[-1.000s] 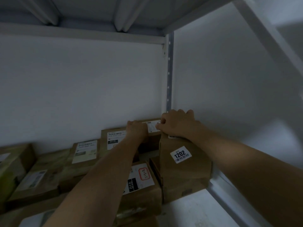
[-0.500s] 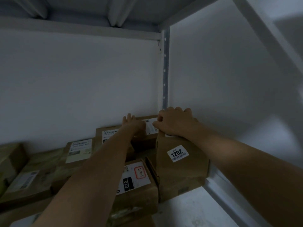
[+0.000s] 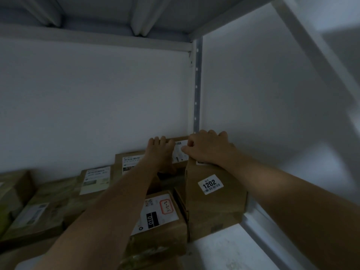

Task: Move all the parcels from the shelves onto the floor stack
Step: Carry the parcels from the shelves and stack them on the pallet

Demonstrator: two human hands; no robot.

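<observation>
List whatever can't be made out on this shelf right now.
Head view only:
- Floor stack: outside the frame.
- Corner parcel: mostly covered by the left hand, right hand and the 1202 box.
- Right hand's fingertips: curled out of sight over the 1202 box's far edge.
- Shipping label print: too small, blurred, dim.
- Leftmost parcel: cut off by the left edge.
</observation>
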